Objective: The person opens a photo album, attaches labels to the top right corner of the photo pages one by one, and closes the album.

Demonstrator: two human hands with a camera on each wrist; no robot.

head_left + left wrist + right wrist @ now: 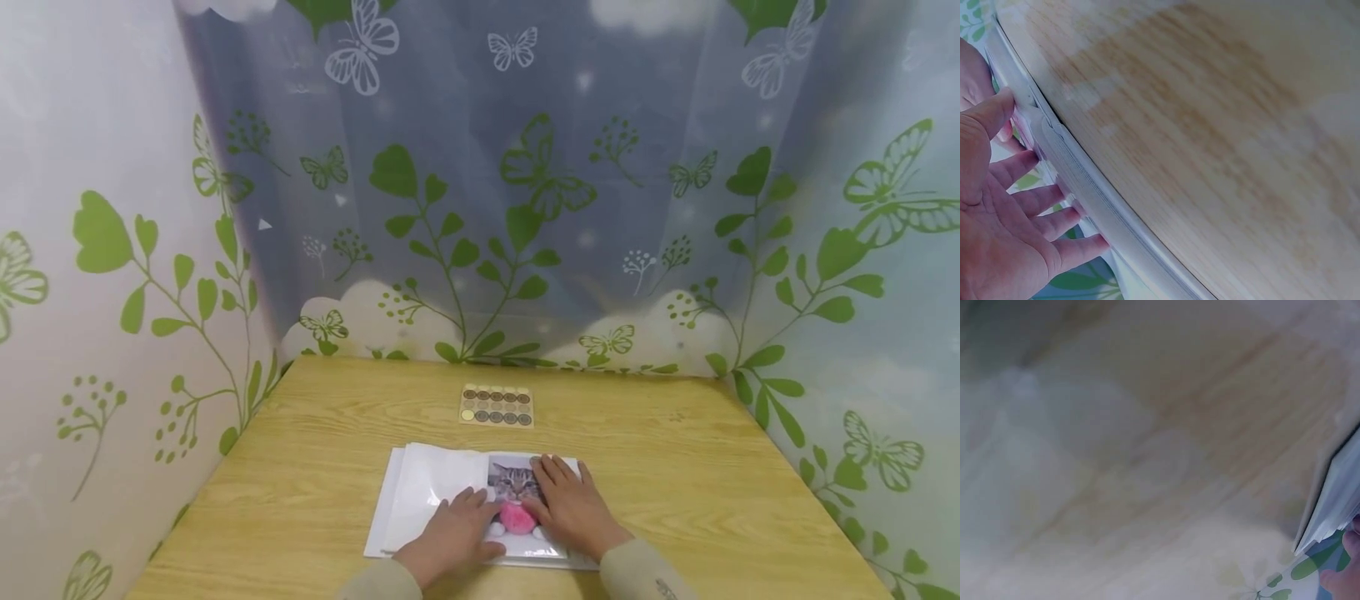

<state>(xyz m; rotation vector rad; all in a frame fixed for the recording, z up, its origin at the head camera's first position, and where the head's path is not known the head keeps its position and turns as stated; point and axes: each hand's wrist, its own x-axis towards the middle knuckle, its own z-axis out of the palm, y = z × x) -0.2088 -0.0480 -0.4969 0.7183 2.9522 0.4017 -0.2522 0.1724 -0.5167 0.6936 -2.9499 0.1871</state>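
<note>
An open photo album [435,483] with clear plastic sleeves lies on the table. Its right page bears a picture of a tabby cat [516,477] with a pink ball [517,517]. My left hand [456,533] rests across the album's middle, fingers extended over the fold. On the picture's right side lies my right hand [572,504], its fingers stretched forward and its thumb near the pink ball. The left wrist view shows the left hand [1010,231] spread against the album's edge [1104,187]. Only part of the right hand [1344,572] appears in the right wrist view.
A card with rows of round, coin-like spots [497,407] lies on the wooden table [300,467] beyond the album. Curtains [450,208] printed with green leaves and butterflies enclose the table at the back and both sides.
</note>
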